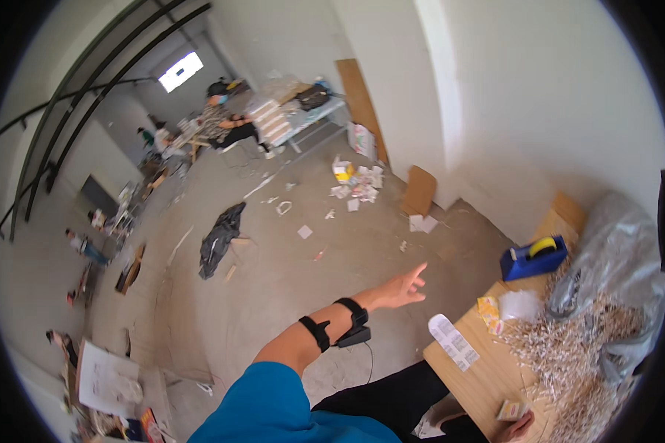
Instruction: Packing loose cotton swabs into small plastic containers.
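My left arm stretches out over the floor, with black straps and a small black device point(353, 337) on the forearm. My left hand point(400, 288) is empty, its fingers spread. A long white printed paper strip point(454, 342) with a rounded end lies at the edge of the wooden table point(451, 371), below that hand. At the lower edge of the view, my right hand point(521, 426) is partly cut off, its fingers closed against a small yellowish box point(510, 410). A heap of thin white-tipped sticks point(569, 362), which look like cotton swabs, covers the table's right side.
A blue tape dispenser point(533, 258) with yellow tape stands at the table's far end. Near it are a yellow packet point(489, 314) and a large clear plastic bag point(617, 251). A black bag point(222, 240) and scattered papers point(362, 184) lie on the floor. Other people sit farther back.
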A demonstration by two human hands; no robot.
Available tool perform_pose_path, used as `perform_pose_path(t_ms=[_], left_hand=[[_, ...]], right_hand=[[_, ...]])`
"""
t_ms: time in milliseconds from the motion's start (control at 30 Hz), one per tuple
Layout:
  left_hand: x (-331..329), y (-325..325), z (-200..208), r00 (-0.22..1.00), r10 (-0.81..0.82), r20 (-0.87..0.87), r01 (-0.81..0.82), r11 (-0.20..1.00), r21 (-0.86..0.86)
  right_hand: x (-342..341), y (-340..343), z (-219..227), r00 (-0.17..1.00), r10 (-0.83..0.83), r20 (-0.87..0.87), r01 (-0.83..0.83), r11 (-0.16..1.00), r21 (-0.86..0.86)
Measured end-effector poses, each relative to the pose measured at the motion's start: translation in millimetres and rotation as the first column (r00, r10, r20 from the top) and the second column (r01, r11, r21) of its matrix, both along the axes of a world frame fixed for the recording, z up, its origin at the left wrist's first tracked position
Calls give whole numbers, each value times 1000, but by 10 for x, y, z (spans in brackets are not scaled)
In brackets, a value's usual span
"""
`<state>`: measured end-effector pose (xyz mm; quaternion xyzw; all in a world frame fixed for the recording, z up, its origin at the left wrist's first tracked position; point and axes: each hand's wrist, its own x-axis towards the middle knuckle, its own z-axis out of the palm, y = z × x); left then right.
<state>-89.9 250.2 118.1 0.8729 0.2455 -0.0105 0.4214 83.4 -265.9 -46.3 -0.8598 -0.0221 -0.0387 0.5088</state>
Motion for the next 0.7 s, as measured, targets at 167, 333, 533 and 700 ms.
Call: perform_pose_path(t_ms=[167, 333, 533, 700], left_hand=[[-1620, -139, -640, 971, 196, -139, -189, 980, 64], [-3150, -910, -1257, 831, 537, -145, -548, 835, -48], [-4100, -1702, -1610, 699, 609, -376, -632, 771, 74], [-4186, -1784, -1827, 692, 477, -541, -558, 830, 18]], right_hand=[[127, -95, -175, 963, 145, 227, -99, 974, -205], [173, 0, -163, 980, 74, 184, -46, 987, -154], [303, -87, -279, 970, 88, 228, -31, 970, -243], [584, -292, -604, 1000, 24, 1, -23, 954, 299]])
